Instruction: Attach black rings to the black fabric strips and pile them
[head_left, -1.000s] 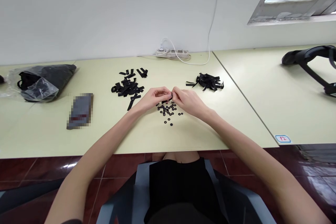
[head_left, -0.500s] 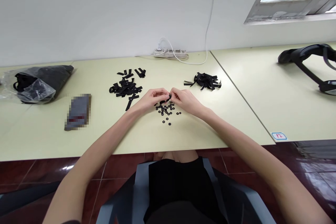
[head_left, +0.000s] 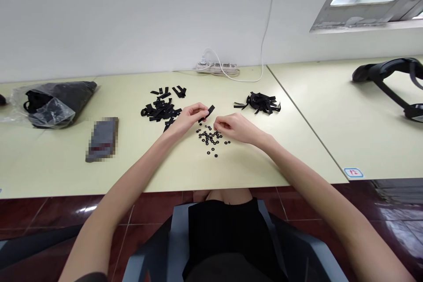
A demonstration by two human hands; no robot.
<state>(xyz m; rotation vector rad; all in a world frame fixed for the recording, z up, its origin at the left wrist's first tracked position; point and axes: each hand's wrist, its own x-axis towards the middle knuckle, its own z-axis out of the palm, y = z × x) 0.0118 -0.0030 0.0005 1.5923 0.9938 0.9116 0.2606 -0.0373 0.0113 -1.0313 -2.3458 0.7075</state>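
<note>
Between the thumb and fingers of my left hand is a short black fabric strip, tilted up to the right. My right hand is apart from it, its fingers curled together at the right edge of a scatter of small black ring-shaped washers. Whether a washer is pinched in those fingertips is hidden. A pile of black strips lies left of my left hand, some with a small round piece on them. Another heap of black strips lies beyond my right hand.
A power strip with a white cable stands against the wall. At the left lie a clear plastic bag with black contents and a blurred flat grey item. A black curved headset-like frame rests on the right-hand table.
My hands have moved apart. The strip they both were at is now in my left hand alone, and my right hand has come down to the washers.
</note>
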